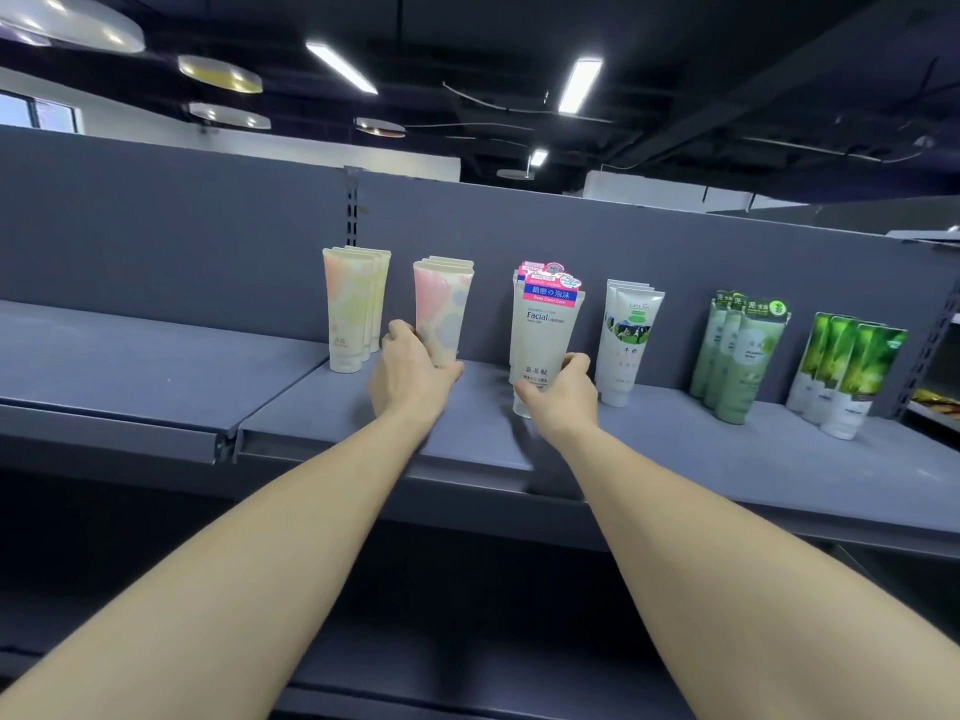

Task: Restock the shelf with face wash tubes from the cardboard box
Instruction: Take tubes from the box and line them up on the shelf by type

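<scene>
Face wash tubes stand cap-down in short rows on the grey shelf (pixel 467 433). My left hand (pixel 410 374) grips the front pink-and-blue tube (pixel 441 311) near its base. My right hand (pixel 563 392) holds the bottom of the front white "Facial Cleanser" tube (pixel 543 335), which has a pink and blue label on top. More tubes of the same kinds stand behind each held one. The cardboard box is out of sight.
A row of pale yellow-pink tubes (pixel 348 309) stands to the left. To the right stand white tubes with a cow picture (pixel 626 345), green tubes (pixel 737 356) and leaf-green tubes (pixel 847 371). The left shelf section (pixel 130 350) carries no products. A dark lower shelf lies below.
</scene>
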`<action>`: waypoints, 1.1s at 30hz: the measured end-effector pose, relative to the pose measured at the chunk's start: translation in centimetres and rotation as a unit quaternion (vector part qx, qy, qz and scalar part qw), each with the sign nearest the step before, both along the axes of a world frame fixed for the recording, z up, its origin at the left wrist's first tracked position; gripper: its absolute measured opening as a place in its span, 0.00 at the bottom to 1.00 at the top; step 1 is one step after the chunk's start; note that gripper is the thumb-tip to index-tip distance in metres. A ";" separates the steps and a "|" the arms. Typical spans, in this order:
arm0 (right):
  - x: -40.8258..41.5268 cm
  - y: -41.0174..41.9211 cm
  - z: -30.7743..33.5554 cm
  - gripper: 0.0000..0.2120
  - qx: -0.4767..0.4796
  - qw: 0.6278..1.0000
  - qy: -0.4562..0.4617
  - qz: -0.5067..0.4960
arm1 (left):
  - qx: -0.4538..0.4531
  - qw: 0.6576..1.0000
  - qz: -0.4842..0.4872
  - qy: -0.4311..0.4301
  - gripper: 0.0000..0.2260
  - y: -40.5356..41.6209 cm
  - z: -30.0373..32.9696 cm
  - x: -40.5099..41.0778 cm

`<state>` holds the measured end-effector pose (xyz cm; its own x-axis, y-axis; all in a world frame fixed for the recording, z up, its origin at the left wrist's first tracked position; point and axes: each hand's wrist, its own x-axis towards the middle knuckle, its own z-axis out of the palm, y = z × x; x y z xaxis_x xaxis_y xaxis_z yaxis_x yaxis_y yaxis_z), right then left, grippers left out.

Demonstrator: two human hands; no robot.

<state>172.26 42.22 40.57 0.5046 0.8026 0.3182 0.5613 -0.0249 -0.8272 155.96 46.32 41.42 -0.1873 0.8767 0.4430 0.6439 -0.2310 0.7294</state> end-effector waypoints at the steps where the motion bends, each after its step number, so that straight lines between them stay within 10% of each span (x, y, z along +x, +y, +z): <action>1: -0.1 -0.1 0.1 0.25 -0.004 1.000 0.004 -0.001 | 0.001 1.000 -0.003 -0.002 0.27 -0.1 0.0 -0.1; 7: -0.6 -1.1 -0.3 0.36 -0.006 1.000 0.014 -0.027 | 0.014 1.000 0.004 -0.008 0.24 -0.7 0.4 -1.7; 19: 0.4 -3.0 1.5 0.18 -0.073 0.991 -0.026 -0.113 | -0.005 0.999 -0.014 -0.034 0.23 -0.6 0.2 -1.5; 33: 2.4 -3.3 0.6 0.21 -0.031 0.992 -0.017 -0.118 | -0.035 0.999 -0.007 -0.023 0.25 1.6 0.1 0.7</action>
